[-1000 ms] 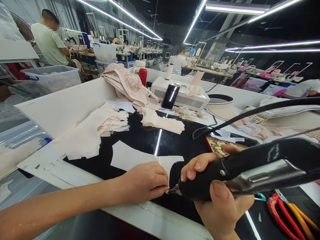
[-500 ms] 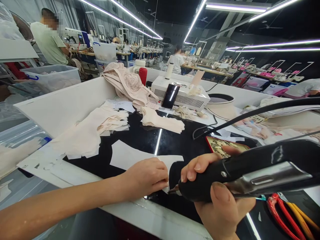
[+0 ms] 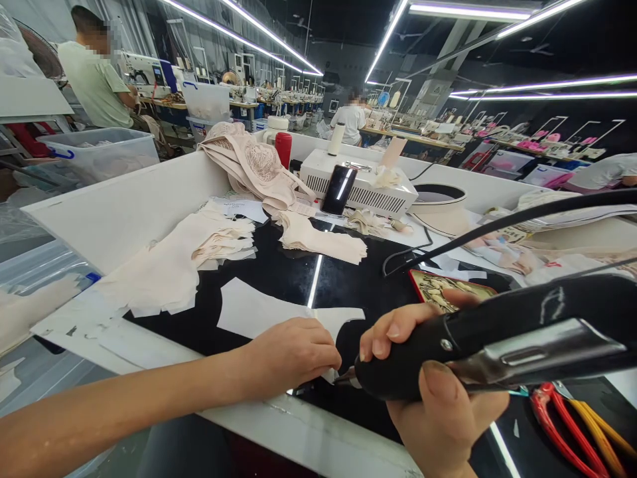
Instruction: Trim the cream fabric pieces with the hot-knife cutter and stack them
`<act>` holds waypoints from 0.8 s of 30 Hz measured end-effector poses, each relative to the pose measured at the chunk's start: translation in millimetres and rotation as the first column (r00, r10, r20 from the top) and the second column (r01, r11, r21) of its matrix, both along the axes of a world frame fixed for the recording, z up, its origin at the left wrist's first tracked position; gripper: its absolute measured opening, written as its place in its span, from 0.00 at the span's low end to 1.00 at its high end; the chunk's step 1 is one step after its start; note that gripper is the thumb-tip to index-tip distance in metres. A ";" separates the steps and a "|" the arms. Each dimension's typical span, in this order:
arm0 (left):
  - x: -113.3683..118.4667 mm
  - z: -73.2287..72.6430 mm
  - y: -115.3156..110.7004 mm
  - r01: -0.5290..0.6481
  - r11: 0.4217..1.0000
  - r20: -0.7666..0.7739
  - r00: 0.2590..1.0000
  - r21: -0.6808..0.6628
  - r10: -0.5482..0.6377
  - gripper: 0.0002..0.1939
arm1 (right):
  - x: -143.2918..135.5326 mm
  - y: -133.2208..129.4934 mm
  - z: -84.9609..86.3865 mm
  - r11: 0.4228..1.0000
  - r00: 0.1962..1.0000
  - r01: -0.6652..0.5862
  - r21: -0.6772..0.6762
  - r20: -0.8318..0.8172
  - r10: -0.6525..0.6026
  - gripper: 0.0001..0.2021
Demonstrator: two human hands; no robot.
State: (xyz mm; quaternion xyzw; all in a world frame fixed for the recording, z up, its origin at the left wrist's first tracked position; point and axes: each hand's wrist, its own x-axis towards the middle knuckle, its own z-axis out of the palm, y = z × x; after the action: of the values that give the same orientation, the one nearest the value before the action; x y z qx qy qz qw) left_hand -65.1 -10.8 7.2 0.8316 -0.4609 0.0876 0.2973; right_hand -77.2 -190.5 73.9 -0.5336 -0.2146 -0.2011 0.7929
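Observation:
My right hand is wrapped round a black corded hand tool with a long metal lever on its side and a narrow metal tip pointing left. Close to that tip, my left hand is closed, fingers pressed together on the edge of a flat white cut piece; I cannot tell whether it is paper or fabric. The piece lies on the glossy black tabletop, its middle partly covered by my left hand. Whether the tip touches the piece is hard to make out.
Cream fabric pieces are stacked at left, with a smaller stack behind. A phone leans on a white vented box. Red-handled and orange-handled tools lie lower right. A black cord arches across the right. People sit beyond.
My left hand has shifted slightly right, its fingers nearer the tool tip. The right hand and the black tool stay almost where they were.

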 end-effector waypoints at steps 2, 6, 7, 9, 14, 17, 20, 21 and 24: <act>-0.3 0.6 2.4 0.006 1.000 -0.017 1.000 0.003 -0.006 0.04 | -0.1 0.4 0.4 1.000 1.000 0.002 -0.001 0.002 -0.002 0.22; -0.7 3.8 7.7 0.041 0.999 -0.008 0.999 0.012 -0.041 0.06 | -1.1 0.0 0.3 1.000 1.000 -0.004 -0.001 0.007 0.004 0.22; -0.6 4.5 9.1 0.054 0.998 -0.003 0.999 0.013 -0.054 0.06 | -1.3 -0.2 0.3 1.000 1.000 -0.005 0.002 0.007 0.005 0.22; -0.6 5.1 11.5 0.067 0.998 0.010 0.998 0.013 -0.067 0.07 | -1.2 -0.2 0.5 1.000 1.000 -0.006 0.010 0.002 0.006 0.21; -0.7 2.3 14.8 0.069 0.998 0.060 0.996 0.000 -0.069 0.07 | 0.2 1.0 0.8 1.000 1.000 -0.004 0.013 0.014 0.004 0.21; -1.2 1.8 14.7 0.064 0.998 0.065 0.996 0.011 -0.064 0.07 | 0.0 1.3 0.6 1.000 1.000 -0.003 0.006 0.011 0.002 0.22; -1.7 3.2 13.2 0.048 0.999 0.059 0.997 0.010 -0.048 0.07 | -0.3 1.7 1.0 1.000 1.000 0.011 0.000 0.003 -0.011 0.23; -1.7 3.9 12.3 0.040 0.999 0.053 0.998 0.008 -0.040 0.07 | -0.2 1.9 1.3 1.000 1.000 0.017 0.001 0.003 -0.017 0.23; -1.6 5.3 8.3 0.008 1.000 0.009 1.000 0.005 -0.008 0.06 | 0.1 2.4 2.3 1.000 1.000 0.027 -0.004 -0.003 -0.027 0.23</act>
State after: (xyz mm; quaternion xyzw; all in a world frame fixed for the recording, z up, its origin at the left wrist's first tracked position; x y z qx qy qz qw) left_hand -66.6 -2.5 12.5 0.8300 -0.4658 0.0891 0.2937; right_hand -77.1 -188.1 76.2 -0.5384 -0.2064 -0.2106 0.7894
